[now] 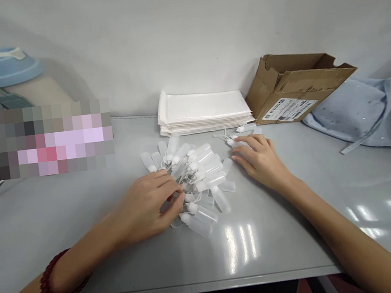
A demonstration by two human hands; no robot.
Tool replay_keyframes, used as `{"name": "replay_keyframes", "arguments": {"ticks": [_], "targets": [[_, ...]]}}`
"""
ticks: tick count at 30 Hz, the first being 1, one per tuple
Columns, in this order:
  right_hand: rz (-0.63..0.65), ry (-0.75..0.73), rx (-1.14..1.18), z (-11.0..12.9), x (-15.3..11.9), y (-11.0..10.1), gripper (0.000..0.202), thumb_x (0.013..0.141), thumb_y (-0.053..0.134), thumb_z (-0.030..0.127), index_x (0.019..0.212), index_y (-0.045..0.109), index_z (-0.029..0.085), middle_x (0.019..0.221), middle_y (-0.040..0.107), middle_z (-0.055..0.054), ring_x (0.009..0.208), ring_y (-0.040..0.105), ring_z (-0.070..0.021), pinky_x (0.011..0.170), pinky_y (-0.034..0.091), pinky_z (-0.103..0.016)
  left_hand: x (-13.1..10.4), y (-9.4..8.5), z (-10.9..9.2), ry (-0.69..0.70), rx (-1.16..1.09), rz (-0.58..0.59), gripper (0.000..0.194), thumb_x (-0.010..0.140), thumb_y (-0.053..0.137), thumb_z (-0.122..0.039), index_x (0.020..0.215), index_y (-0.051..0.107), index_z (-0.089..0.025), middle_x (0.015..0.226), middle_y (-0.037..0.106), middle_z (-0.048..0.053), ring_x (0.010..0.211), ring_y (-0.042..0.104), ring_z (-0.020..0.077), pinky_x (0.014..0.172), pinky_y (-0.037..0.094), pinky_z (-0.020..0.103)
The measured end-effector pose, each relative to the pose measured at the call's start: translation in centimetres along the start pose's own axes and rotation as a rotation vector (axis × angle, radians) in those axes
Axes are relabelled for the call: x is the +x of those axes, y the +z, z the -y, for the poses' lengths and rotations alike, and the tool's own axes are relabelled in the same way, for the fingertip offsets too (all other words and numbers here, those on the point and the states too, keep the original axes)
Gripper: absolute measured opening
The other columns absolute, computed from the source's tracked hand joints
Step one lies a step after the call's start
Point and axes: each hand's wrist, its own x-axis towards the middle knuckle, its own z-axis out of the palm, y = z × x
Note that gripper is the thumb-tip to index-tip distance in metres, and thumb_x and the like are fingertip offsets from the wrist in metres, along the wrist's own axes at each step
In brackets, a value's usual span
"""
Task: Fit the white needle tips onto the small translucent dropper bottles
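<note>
A loose pile of small translucent bottles with white caps and thin white loops lies on the grey table. At the left side of the pile, my left hand has its thumb and fingers pinched together among the caps; what is between the fingertips is too small to name. My right hand rests at the pile's upper right, fingers spread and curved over a few bottles. Part of those bottles is hidden under its fingertips.
Behind the pile lies a stack of white padded envelopes. An open cardboard box with a label stands to its right, beside a light blue cloth. A large bottle with a blue lid is at the back left, near a blurred patch.
</note>
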Motion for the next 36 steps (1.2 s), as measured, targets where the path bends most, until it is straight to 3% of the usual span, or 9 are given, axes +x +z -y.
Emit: {"name": "replay_keyframes", "arguments": {"ticks": [5,11,13,18,22,29,36], "targets": [[-0.052,0.017,0.026,0.2,0.1,0.4,0.009,0.089,0.047,0.018,0.088,0.056,0.019,0.09,0.067,-0.011,0.09,0.056,-0.0282,0.075,0.039,-0.043,0.0,0.2,0.0,0.009,0.073,-0.155,0.019,0.088,0.045,-0.018,0.075,0.057,-0.016,0.06,0.053,0.001,0.06,0.041,0.0139,0.057,0.035,0.026],[-0.231,0.089,0.267,2.4,-0.7,-1.9,0.016,0.088,0.051,0.021,0.104,0.048,0.02,0.094,0.063,-0.008,0.079,0.061,-0.0209,0.061,0.046,-0.031,-0.2,0.0,-1.2,0.008,-0.066,-0.294,0.011,0.088,0.048,-0.012,0.089,0.058,-0.015,0.065,0.054,-0.001,0.06,0.045,0.0113,0.059,0.039,0.023],[-0.243,0.029,0.363,3.9,-1.1,-2.9,0.018,0.088,0.051,0.02,0.106,0.047,0.021,0.095,0.063,-0.007,0.078,0.061,-0.0188,0.062,0.048,-0.03,-0.3,0.0,-1.7,-0.027,-0.107,-0.303,0.016,0.088,0.05,-0.013,0.102,0.057,-0.016,0.071,0.057,-0.001,0.063,0.048,0.0101,0.06,0.041,0.021],[-0.112,-0.192,0.54,6.7,-1.8,-3.9,0.026,0.088,0.052,0.013,0.113,0.046,0.02,0.102,0.063,-0.008,0.095,0.06,-0.0194,0.079,0.051,-0.033,-0.5,0.2,-2.2,-0.076,-0.149,-0.278,0.029,0.09,0.05,-0.017,0.119,0.05,-0.018,0.08,0.061,-0.001,0.066,0.051,0.0085,0.065,0.045,0.019],[-0.086,-0.242,0.608,7.2,-2.2,-3.8,0.029,0.087,0.053,0.008,0.114,0.046,0.017,0.103,0.062,-0.008,0.099,0.059,-0.0179,0.083,0.05,-0.031,-0.4,0.1,-2.2,-0.028,-0.141,-0.292,0.027,0.089,0.053,-0.016,0.115,0.053,-0.016,0.083,0.062,0.0,0.067,0.053,0.0085,0.066,0.047,0.019],[-0.148,-0.224,0.61,7.1,-2.1,-4.0,0.027,0.085,0.055,0.006,0.11,0.049,0.015,0.101,0.062,-0.008,0.096,0.059,-0.0161,0.082,0.05,-0.029,-0.2,0.1,-2.1,0.134,-0.08,-0.371,0.012,0.083,0.056,-0.004,0.092,0.06,-0.012,0.082,0.064,0.004,0.075,0.058,0.0101,0.07,0.048,0.02],[-0.133,-0.244,0.605,7.0,-2.2,-3.9,0.026,0.085,0.054,0.005,0.11,0.05,0.014,0.099,0.062,-0.008,0.098,0.059,-0.0171,0.084,0.05,-0.031,-0.3,0.0,-2.4,0.061,-0.052,-0.434,0.023,0.081,0.061,-0.011,0.104,0.059,-0.008,0.078,0.062,0.004,0.069,0.056,0.0105,0.064,0.048,0.021]]}}
